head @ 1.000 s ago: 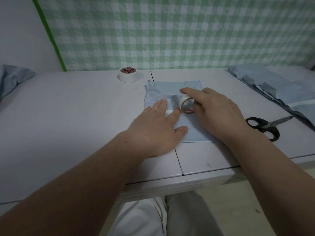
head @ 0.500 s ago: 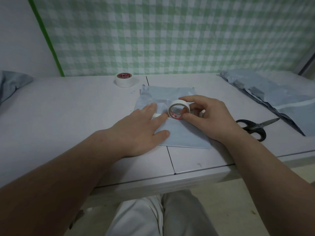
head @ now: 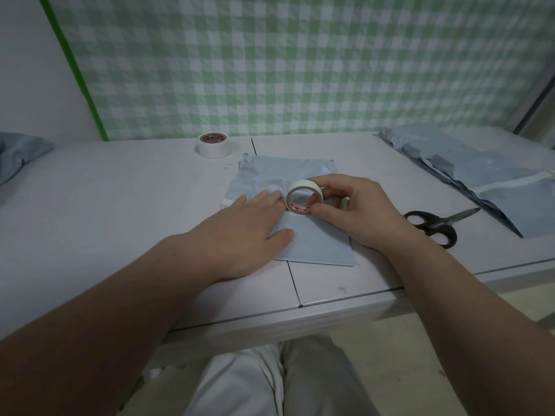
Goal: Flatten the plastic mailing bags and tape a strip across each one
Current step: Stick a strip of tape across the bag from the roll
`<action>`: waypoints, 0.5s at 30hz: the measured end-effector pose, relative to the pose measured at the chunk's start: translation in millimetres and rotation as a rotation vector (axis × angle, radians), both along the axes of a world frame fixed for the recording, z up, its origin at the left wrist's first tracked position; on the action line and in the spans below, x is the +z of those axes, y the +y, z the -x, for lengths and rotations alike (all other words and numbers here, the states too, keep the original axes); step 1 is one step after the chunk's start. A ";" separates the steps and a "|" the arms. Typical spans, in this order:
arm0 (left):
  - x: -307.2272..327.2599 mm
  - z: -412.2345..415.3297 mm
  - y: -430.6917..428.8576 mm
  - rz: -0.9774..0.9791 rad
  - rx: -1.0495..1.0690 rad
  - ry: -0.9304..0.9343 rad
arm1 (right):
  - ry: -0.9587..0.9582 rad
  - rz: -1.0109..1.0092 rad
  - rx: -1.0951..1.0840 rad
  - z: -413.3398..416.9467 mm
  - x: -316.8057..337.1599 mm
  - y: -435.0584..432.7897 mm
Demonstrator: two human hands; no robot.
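Head camera, one, wide-angle. Position: above the near edge of the table (head: 120, 205), close. Facing: forward and down, across the table to the checked backdrop (head: 300, 70) behind it. Frame centre: tape roll (head: 304, 185) over the table's middle.

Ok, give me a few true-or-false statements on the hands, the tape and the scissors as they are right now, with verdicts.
1. The right hand pinches a tape roll, held on edge over the mailing bag. True.
2. The left hand hovers clear of the bag. False: it rests flat on the bag, fingers straight.
3. The scissors lie left of the bag. False: they lie on the table to the right of the right hand, untouched.
4. A second tape roll lies flat on the table beyond the bag. True.
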State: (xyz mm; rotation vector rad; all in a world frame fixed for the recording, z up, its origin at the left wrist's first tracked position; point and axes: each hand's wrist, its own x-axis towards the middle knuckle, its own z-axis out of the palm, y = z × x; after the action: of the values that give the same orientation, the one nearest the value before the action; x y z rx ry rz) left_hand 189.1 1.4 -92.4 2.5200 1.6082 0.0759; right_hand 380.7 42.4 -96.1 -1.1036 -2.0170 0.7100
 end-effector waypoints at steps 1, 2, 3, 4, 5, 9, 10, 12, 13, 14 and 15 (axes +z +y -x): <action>-0.4 -0.8 -0.8 0.024 0.007 -0.016 | -0.002 -0.004 0.000 0.1 0.2 -0.1; -1.1 -0.8 -1.3 0.031 0.007 -0.020 | -0.006 -0.008 0.001 0.2 0.5 -0.4; -1.9 -0.6 -1.2 0.030 0.003 -0.013 | -0.008 -0.011 0.000 0.4 0.7 -0.4; -2.9 -0.4 -1.0 0.026 0.002 0.000 | -0.010 -0.013 -0.001 0.5 1.0 -0.6; -3.3 -0.6 -1.0 0.021 0.003 0.011 | -0.013 -0.018 -0.002 0.7 1.2 -0.8; -3.4 -2.3 -2.2 0.017 0.005 0.028 | -0.005 -0.019 -0.025 1.5 0.6 -0.6; -3.7 -2.2 -2.2 0.015 0.003 0.017 | -0.013 -0.030 -0.041 1.9 -0.2 -0.2; -4.0 -1.5 -1.8 0.019 0.006 0.001 | -0.043 -0.072 -0.067 2.3 -1.7 0.3; -4.1 -1.3 -1.6 0.021 0.010 0.000 | -0.050 -0.088 -0.074 2.3 -2.1 0.4; -3.9 -1.3 -1.5 0.025 0.015 0.003 | -0.056 -0.099 -0.079 2.3 -1.9 -0.2; -3.6 -1.4 -1.9 0.031 0.022 0.009 | -0.062 -0.110 -0.085 2.0 -1.8 -0.8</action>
State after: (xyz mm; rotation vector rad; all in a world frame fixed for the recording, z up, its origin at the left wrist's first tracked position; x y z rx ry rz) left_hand 190.5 -0.5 -96.0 2.4833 1.6276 0.0411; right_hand 378.7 41.6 -97.9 -1.1513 -2.0222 0.5213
